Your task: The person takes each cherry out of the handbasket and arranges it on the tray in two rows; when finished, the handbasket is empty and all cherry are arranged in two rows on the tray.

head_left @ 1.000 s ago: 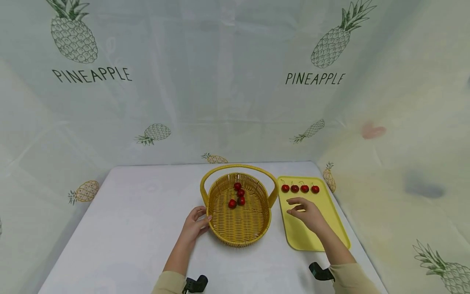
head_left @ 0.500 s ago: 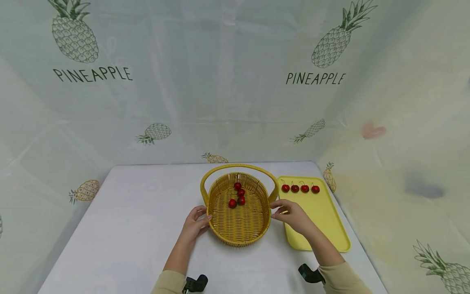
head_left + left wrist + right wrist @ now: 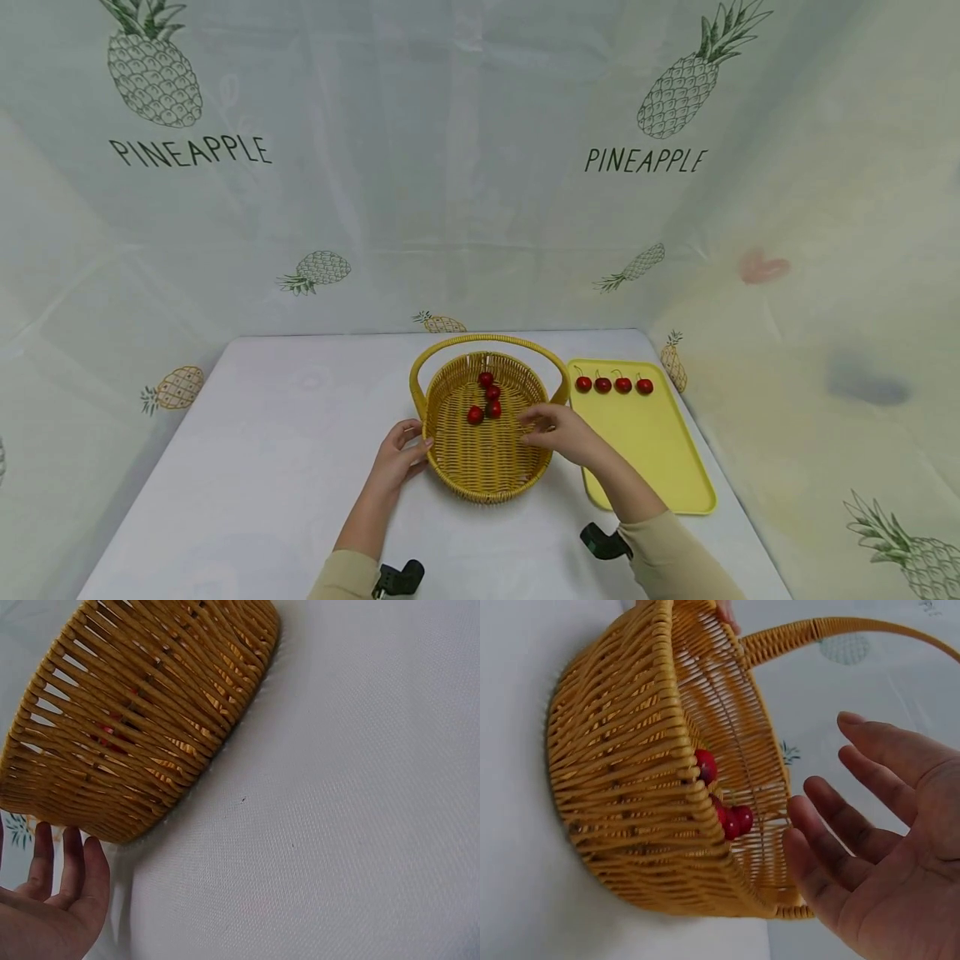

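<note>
A yellow wicker basket point(image 3: 480, 467) with a tall arched handle point(image 3: 487, 338) stands on the table. Several red cherries point(image 3: 492, 392) lie in its far half; some show past the rim as cherries point(image 3: 731, 817) in the right wrist view. My left hand point(image 3: 401, 457) grips the basket's left rim, thumb at the top edge and fingers against the outer wall. In the left wrist view, the fingers point(image 3: 71, 866) of that hand touch the weave. Over the basket's right rim hovers my right hand point(image 3: 558, 431), its fingers loosely bent and nothing between them.
Right of the basket lies a yellow tray point(image 3: 645, 450) with a row of several stemmed cherries point(image 3: 622, 385) along its far end. The white table point(image 3: 285, 467) ends at a pineapple-printed curtain point(image 3: 465, 208) behind.
My right hand has moved left from above the tray to over the basket's right rim. The left hand, the basket and the cherries have stayed in place.
</note>
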The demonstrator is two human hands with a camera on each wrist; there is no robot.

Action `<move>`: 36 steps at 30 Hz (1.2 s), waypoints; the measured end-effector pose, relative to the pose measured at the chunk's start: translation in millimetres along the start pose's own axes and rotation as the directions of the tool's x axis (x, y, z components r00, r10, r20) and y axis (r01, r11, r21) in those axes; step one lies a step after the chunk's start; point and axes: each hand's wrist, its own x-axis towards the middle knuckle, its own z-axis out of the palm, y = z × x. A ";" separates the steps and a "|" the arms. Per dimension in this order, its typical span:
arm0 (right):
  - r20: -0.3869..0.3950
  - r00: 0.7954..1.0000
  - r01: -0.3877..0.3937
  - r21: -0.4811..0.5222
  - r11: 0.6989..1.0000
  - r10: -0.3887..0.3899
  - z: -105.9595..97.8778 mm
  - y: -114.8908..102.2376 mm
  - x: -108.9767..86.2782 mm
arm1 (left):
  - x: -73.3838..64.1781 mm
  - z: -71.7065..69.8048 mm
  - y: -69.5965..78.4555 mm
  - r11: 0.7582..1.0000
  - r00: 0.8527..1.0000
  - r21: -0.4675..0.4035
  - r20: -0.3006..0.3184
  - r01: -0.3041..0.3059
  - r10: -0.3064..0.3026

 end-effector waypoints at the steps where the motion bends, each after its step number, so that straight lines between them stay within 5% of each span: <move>1: 0.011 1.000 0.002 -0.002 1.000 -0.002 1.2 -0.7 2.8 | 0.1 0.0 -0.1 1.000 1.000 0.000 -0.001 -0.001 0.001; 17: 0.103 0.992 -0.064 -0.091 0.994 0.073 16.3 -14.7 49.2 | 0.3 -0.2 -0.2 1.000 1.000 -0.001 0.002 0.000 0.000; 26: 0.116 0.984 -0.130 -0.041 0.991 0.134 23.6 -15.6 66.9 | 1.7 -1.4 -2.2 1.000 1.000 -0.006 -0.005 -0.001 0.001; 36: 0.145 0.981 -0.119 -0.093 0.989 0.131 32.1 -10.5 85.2 | -0.5 0.5 -0.7 1.000 1.000 -0.019 -0.004 0.000 0.000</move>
